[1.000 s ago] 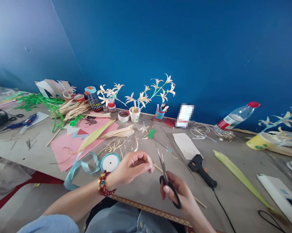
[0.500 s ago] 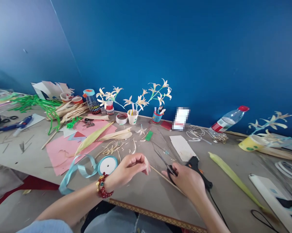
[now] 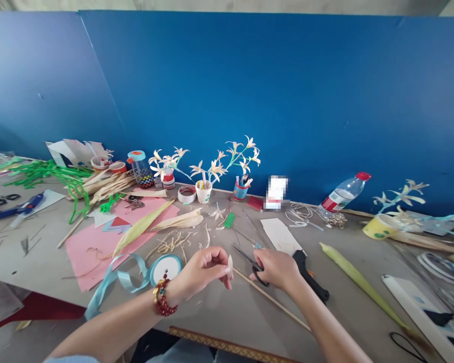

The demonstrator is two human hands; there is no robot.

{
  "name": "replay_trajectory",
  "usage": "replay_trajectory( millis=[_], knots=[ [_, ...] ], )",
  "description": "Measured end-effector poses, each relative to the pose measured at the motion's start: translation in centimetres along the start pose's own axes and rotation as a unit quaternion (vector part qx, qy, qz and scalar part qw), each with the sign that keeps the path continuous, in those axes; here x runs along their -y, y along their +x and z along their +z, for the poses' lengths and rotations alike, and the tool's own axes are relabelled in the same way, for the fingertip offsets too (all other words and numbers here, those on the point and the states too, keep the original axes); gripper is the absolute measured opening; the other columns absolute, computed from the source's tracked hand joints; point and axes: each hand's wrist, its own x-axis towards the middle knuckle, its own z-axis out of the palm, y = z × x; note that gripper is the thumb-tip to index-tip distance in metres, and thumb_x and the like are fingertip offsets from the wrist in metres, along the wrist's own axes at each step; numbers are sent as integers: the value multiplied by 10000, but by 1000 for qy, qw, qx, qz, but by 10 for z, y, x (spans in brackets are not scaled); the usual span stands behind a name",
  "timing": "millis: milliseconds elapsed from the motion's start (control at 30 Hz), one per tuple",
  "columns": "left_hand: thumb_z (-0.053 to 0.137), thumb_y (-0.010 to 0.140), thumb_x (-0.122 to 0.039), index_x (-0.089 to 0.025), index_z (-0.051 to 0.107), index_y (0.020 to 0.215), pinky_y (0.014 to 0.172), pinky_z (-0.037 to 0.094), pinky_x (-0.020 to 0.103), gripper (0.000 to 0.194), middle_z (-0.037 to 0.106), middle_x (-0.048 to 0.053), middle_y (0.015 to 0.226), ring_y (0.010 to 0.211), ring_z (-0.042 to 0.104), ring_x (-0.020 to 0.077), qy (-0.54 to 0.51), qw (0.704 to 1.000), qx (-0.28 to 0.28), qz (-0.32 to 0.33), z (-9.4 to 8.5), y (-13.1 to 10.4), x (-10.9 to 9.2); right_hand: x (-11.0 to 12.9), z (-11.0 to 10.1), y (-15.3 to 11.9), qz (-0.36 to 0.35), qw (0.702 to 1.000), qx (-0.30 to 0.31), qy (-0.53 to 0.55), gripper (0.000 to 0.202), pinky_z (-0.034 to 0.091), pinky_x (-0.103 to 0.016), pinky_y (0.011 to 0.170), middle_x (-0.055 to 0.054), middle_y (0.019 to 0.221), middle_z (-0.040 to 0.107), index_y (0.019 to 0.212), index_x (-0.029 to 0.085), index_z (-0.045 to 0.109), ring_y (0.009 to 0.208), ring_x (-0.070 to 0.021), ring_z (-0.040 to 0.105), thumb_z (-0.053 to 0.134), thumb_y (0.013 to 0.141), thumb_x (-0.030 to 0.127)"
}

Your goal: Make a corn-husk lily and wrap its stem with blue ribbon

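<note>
Pinched between the thumb and fingers of my left hand [image 3: 201,272] is a small pale piece of corn husk [image 3: 230,266], its pointed tip upward. My right hand [image 3: 278,268] grips a pair of scissors [image 3: 245,255] by the black handles, blades pointing forward and left, apart from the husk piece. Beneath and between the hands a thin wooden stick [image 3: 275,304] lies on the table. Beside my left wrist is a spool of light blue ribbon [image 3: 162,271], partly covered. A black glue gun [image 3: 313,280] lies just right of my right hand.
Husk flowers [image 3: 215,169] stand in a white cup [image 3: 203,192] near the blue wall. A pen holder [image 3: 241,189], a tilted plastic bottle [image 3: 342,196] and a yellow cup [image 3: 380,227] line the back. Pink paper [image 3: 88,252] with husks lies left; a green husk [image 3: 363,277] lies right.
My right hand has moved slightly left with the scissors, nearer my left hand. The view has tilted upward, showing the wall's top edge. The husk piece stays in my left hand.
</note>
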Motion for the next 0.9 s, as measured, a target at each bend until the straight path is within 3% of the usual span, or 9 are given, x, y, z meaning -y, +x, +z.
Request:
replay_trajectory(
  millis=[133, 233, 267, 333, 400, 467, 600, 767, 900],
  knots=[
    [621, 801, -270, -151, 543, 742, 682, 484, 287, 154, 630, 19, 710, 630, 622, 134, 10, 1000, -9, 1, -1, 3, -4, -4, -9, -4, -30, 999, 3, 26, 195, 235, -246, 526, 30, 773, 674, 741, 229, 600, 706, -178, 620, 767, 660, 284],
    [609, 796, -258, -157, 541, 730, 663, 471, 264, 139, 602, 2, 690, 621, 578, 116, 37, 999, -13, 6, -3, 5, -4, 3, -16, -10, -54, 987, -37, 146, 140, 296, -240, 556, 25, 734, 643, 753, 218, 603, 682, -155, 581, 667, 798, 334],
    [599, 794, -246, -160, 538, 731, 652, 462, 256, 123, 591, -4, 681, 616, 565, 112, 47, 999, -13, 9, -4, 6, -4, 7, -18, -12, -69, 970, -43, 229, 196, 314, -238, 554, 23, 707, 619, 755, 211, 598, 649, -144, 556, 619, 845, 384],
    [576, 785, -219, -165, 529, 729, 623, 437, 241, 91, 571, -15, 659, 605, 544, 109, 71, 997, -11, 12, -5, 9, -2, 20, -19, -16, -97, 904, -21, 416, 319, 333, -226, 511, 31, 659, 558, 772, 199, 580, 557, -115, 487, 551, 881, 497],
    [559, 767, -192, -169, 521, 723, 586, 397, 225, 62, 554, -21, 640, 594, 518, 105, 98, 995, -12, 10, -6, 12, 0, 34, -18, -18, -101, 828, 28, 550, 362, 323, -207, 457, 46, 642, 516, 796, 193, 566, 494, -87, 426, 584, 843, 552],
    [545, 742, -164, -169, 522, 717, 543, 340, 212, 34, 525, -32, 623, 572, 468, 96, 127, 992, -12, 3, -7, 15, 3, 46, -16, -19, -90, 779, 57, 618, 368, 316, -188, 441, 55, 635, 504, 778, 187, 557, 480, -69, 406, 674, 776, 536],
    [522, 716, -140, -168, 524, 709, 523, 276, 212, 29, 453, -51, 606, 561, 381, 88, 147, 989, 3, -5, -9, 19, 6, 56, -6, -14, -59, 733, 59, 675, 353, 288, -163, 423, 72, 570, 492, 700, 178, 532, 450, -49, 381, 736, 724, 465],
    [551, 812, -247, -152, 551, 739, 612, 329, 234, 120, 506, -20, 676, 650, 432, 111, 123, 992, -19, 33, -7, 23, 8, 55, 6, -6, -32, 697, 18, 716, 358, 280, -159, 407, 58, 559, 524, 710, 169, 551, 437, -48, 367, 742, 717, 473],
    [611, 823, -330, -153, 562, 770, 628, 340, 232, 190, 524, -11, 716, 675, 445, 117, 93, 995, -28, 23, -8, 27, 13, 53, 14, -4, -19, 663, -8, 748, 365, 280, -160, 417, 61, 549, 503, 728, 166, 556, 441, -47, 365, 759, 718, 469]
  ],
)
